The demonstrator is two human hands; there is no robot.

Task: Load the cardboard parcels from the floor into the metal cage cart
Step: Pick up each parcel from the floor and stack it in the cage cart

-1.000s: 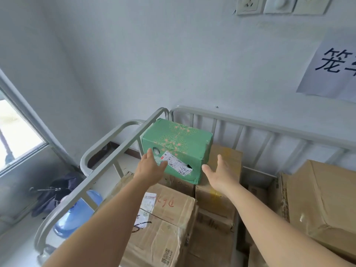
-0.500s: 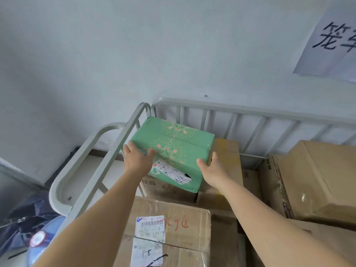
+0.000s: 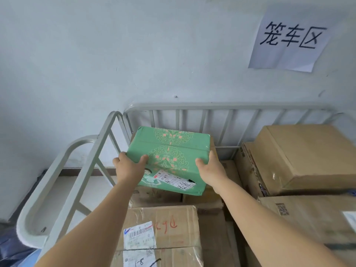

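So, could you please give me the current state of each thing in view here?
green box: closed, tilted, held at both near corners over the stack.
left hand: grips the box's left corner.
right hand: grips the box's right corner.
cage cart: open-topped, holding stacked parcels.
labelled brown parcel: taped shut, lying flat.
large brown parcel: closed, atop others.

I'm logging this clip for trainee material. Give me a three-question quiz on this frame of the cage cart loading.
1. True or false: the green patterned cardboard box is gripped by one hand only.
2. Where in the grey metal cage cart is the green box held? A) far left corner B) far right corner C) outside the rail
3. What white item is stuck on the green box's near face?

Key
1. False: the left hand and right hand both grip it at its near corners.
2. A
3. A shipping label.
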